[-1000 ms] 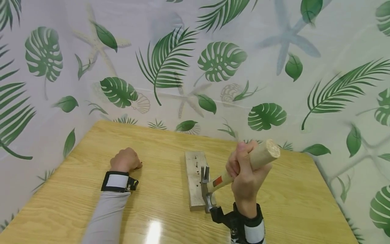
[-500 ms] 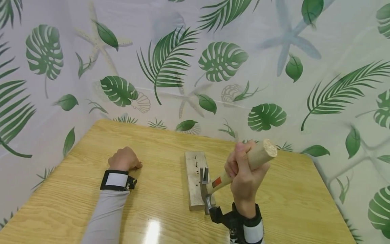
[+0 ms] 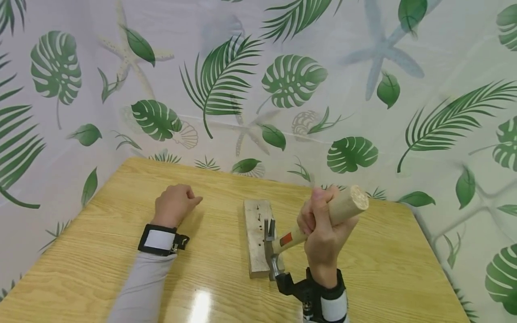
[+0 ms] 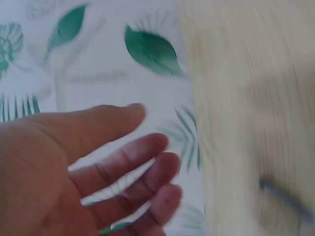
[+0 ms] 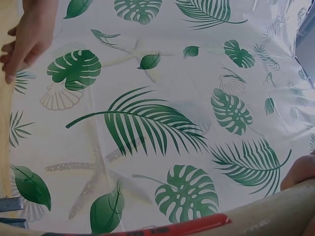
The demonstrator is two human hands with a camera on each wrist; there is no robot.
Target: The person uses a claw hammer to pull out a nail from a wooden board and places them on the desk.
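My right hand (image 3: 325, 235) grips the wooden handle of a claw hammer (image 3: 288, 240), its butt end raised towards the back right. The hammer's metal head overlaps the right side of a wooden block (image 3: 255, 258), claw pointing away. Small dark nails (image 3: 259, 216) and dark spots run along the block. In the right wrist view the handle (image 5: 266, 216) and its red label cross the bottom. My left hand (image 3: 174, 206) hovers left of the block; the left wrist view shows its fingers (image 4: 142, 150) loosely bent, holding nothing. A blurred short dark rod (image 4: 285, 200) appears beyond them.
The block lies on a yellow wood-grain table (image 3: 218, 206). Behind and at both sides hangs a white sheet (image 3: 226, 152) printed with green leaves, starfish and shells. Black straps with white patches and camera mounts (image 3: 161, 240) sit on both wrists.
My left hand has lifted and shifted right and away, its fingers loosening from a curled pose at the table. My right hand and the hammer stay nearly in place.
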